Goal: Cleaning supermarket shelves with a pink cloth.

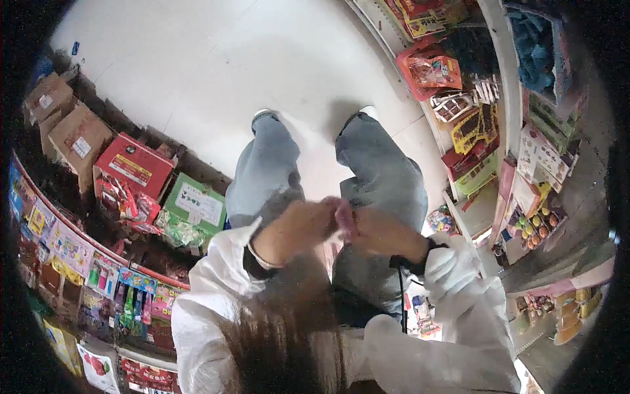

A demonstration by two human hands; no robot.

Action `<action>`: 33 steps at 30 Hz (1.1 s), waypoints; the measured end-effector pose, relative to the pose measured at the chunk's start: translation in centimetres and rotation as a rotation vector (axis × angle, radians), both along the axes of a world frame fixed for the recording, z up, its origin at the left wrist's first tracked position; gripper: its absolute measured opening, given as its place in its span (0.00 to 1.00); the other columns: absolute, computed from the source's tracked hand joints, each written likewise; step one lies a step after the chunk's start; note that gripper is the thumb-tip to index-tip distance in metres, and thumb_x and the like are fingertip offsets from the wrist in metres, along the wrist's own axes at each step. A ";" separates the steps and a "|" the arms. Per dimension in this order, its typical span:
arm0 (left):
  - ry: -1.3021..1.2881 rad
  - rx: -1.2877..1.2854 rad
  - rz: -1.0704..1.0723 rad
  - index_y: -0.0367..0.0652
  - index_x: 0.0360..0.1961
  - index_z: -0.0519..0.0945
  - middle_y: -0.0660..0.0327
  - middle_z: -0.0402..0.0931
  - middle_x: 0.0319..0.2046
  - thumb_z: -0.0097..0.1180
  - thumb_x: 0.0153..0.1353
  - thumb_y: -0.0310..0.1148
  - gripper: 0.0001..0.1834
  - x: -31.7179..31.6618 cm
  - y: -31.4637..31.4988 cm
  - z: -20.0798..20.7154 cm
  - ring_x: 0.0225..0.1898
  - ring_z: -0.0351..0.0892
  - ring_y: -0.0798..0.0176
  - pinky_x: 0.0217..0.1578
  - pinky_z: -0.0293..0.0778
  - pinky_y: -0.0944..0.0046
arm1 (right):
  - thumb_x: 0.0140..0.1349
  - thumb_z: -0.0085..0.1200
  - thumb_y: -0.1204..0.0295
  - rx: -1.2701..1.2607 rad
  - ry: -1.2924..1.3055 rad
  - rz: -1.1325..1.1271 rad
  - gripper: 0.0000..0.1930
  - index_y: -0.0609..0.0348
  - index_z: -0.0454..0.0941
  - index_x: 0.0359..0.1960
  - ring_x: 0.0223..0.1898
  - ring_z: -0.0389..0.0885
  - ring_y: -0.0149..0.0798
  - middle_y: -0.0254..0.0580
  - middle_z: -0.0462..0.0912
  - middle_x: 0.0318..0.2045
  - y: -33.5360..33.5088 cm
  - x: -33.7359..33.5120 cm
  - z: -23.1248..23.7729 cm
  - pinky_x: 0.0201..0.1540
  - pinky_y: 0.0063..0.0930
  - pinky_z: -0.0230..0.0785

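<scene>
My left hand (298, 226) and my right hand (384, 233) meet in front of my body, above my legs. Between them is a small pink-purple item (344, 218), blurred and too small to name. Both hands are closed around it with bent fingers, and most fingertips are hidden. A light band circles my left wrist, and dark cuffs show under the white sleeves (453, 269) on both arms.
Cardboard boxes (80, 136), a red box (134, 164) and a green box (195, 205) stand on the left above a shelf of packaged goods (102, 272). Shelves with a red tray (410, 71) and snack packs line the right. Pale floor tiles (210, 59) lie ahead.
</scene>
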State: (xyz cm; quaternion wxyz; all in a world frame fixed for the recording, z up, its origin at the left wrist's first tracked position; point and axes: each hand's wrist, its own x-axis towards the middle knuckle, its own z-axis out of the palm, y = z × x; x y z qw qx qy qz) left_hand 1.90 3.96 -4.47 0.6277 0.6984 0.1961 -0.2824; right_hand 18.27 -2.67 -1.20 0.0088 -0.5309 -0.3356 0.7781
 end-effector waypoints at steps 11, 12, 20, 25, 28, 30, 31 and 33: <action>-0.399 0.009 0.447 0.38 0.40 0.72 0.46 0.73 0.35 0.51 0.49 0.26 0.14 10.5 9.8 -11.7 0.38 0.72 0.45 0.37 0.68 0.56 | 0.52 0.46 0.78 0.716 -0.044 -0.132 0.14 0.61 0.71 0.43 0.40 0.73 0.45 0.44 0.76 0.37 6.9 12.1 -6.8 0.44 0.32 0.64; -0.408 0.032 0.441 0.38 0.40 0.72 0.46 0.73 0.35 0.51 0.49 0.26 0.14 10.9 10.7 -12.8 0.38 0.72 0.45 0.37 0.68 0.56 | 0.51 0.48 0.79 0.473 -0.116 -0.236 0.13 0.63 0.72 0.40 0.36 0.75 0.37 0.42 0.76 0.36 8.0 12.1 -8.0 0.41 0.26 0.65; -0.891 -0.116 0.895 0.40 0.28 0.78 0.61 0.71 0.32 0.50 0.47 0.29 0.08 17.3 15.8 -15.4 0.36 0.68 0.58 0.39 0.65 0.62 | 0.45 0.53 0.81 1.289 -0.459 -0.509 0.08 0.66 0.65 0.24 0.24 0.65 0.33 0.40 0.65 0.23 16.1 10.3 -14.5 0.28 0.23 0.60; -1.080 0.124 0.925 0.44 0.28 0.81 0.62 0.69 0.30 0.47 0.50 0.40 0.14 16.6 16.4 -17.5 0.36 0.66 0.60 0.39 0.63 0.64 | 0.46 0.50 0.82 1.221 -0.201 -0.628 0.08 0.62 0.63 0.26 0.23 0.63 0.26 0.34 0.64 0.22 16.5 9.6 -14.8 0.25 0.17 0.58; -0.905 0.367 0.729 0.51 0.26 0.84 0.63 0.67 0.27 0.34 0.51 0.58 0.29 15.0 16.5 -23.6 0.36 0.63 0.62 0.37 0.61 0.66 | 0.49 0.49 0.83 0.926 -0.054 -0.809 0.07 0.58 0.65 0.28 0.22 0.60 0.17 0.27 0.65 0.20 15.3 10.5 -14.9 0.23 0.13 0.53; -0.824 0.428 0.623 0.52 0.29 0.83 0.63 0.67 0.27 0.33 0.51 0.59 0.30 16.4 15.6 -21.4 0.37 0.63 0.63 0.36 0.61 0.67 | 0.48 0.50 0.80 0.857 -0.117 -0.745 0.07 0.59 0.65 0.29 0.20 0.61 0.22 0.33 0.66 0.17 13.7 12.2 -15.0 0.22 0.19 0.55; -0.724 0.525 0.518 0.53 0.33 0.83 0.63 0.67 0.27 0.32 0.50 0.61 0.31 16.3 15.4 -19.7 0.38 0.63 0.64 0.36 0.60 0.67 | 0.47 0.51 0.78 0.797 -0.140 -0.680 0.09 0.61 0.65 0.30 0.18 0.62 0.27 0.39 0.66 0.14 13.4 12.6 -14.3 0.22 0.24 0.57; -0.877 0.037 0.501 0.50 0.38 0.78 0.63 0.69 0.30 0.38 0.54 0.54 0.24 15.1 13.9 -20.9 0.37 0.65 0.67 0.38 0.62 0.68 | 0.48 0.50 0.76 0.897 -0.127 -0.632 0.08 0.61 0.66 0.30 0.20 0.67 0.28 0.43 0.68 0.16 12.9 12.5 -14.3 0.24 0.26 0.60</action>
